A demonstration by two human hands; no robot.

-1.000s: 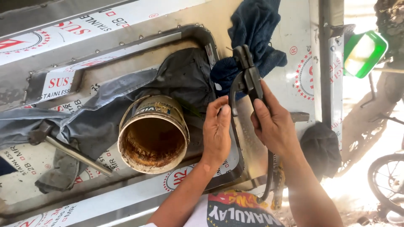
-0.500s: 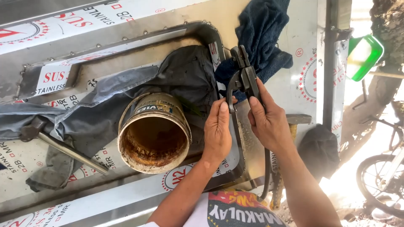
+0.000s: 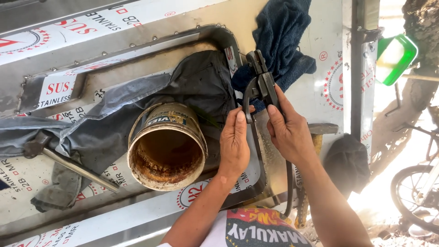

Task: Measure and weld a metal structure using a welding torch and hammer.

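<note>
1. Nearest, the right hand (image 3: 290,132) is clenched around the handle of a black electrode holder (image 3: 261,80), whose thick black cable (image 3: 289,183) drops from the grip toward the person's lap.
2. The left hand (image 3: 234,142) rests flat by the holder's curved lever, fingers extended, gripping nothing as far as I can tell; its fingertips are partly hidden.
3. The holder sits over the right rim of the steel tray (image 3: 137,43), just in front of a blue cloth (image 3: 283,41). It looks stiff and moderately heavy, with the trailing cable tugging it; the insulated handle is the place to grip, not the metal clamp end.
4. Further left stands a rusty tin can (image 3: 167,146), tilted and open, on a grey cloth (image 3: 137,103).
5. Farthest left, a hammer (image 3: 68,162) lies on the sheet.
</note>
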